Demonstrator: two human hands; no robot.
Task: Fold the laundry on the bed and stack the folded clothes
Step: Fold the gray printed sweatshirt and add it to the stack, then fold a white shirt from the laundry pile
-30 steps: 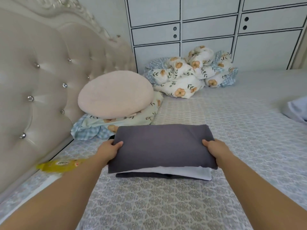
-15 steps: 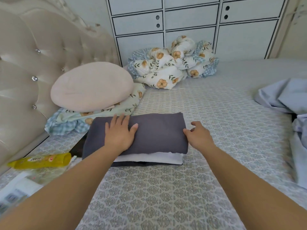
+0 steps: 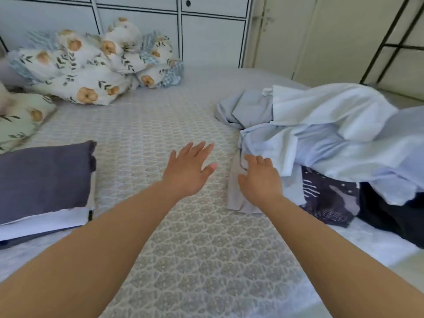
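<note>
Both arms were stretched out over the bed (image 3: 183,260), reaching toward the right side. The left hand (image 3: 188,171) hung above the patterned cover with its fingers spread and straight, holding nothing. The right hand (image 3: 259,180) lay just right of it, palm down, on the near left edge of the pile of unfolded laundry (image 3: 321,138), its fingers bent onto a pale grey piece (image 3: 236,193) that trailed out of the heap toward the near side; whether they had actually pinched the cloth I could not tell. That pile filled the right side of the bed, light blue and white cloth on top, a dark patterned garment (image 3: 328,198) and something black poking out from beneath on the near side. Far over on the left, well apart from both hands, sat the folded stack (image 3: 43,184): a dark grey piece on top, a white one under it, a dark one at the bottom. Beyond it, at the far left, a flowered quilt (image 3: 91,65) was bunched up against the white cabinet (image 3: 211,37), and a flowered pillow (image 3: 20,120) lay at the left edge.
</note>
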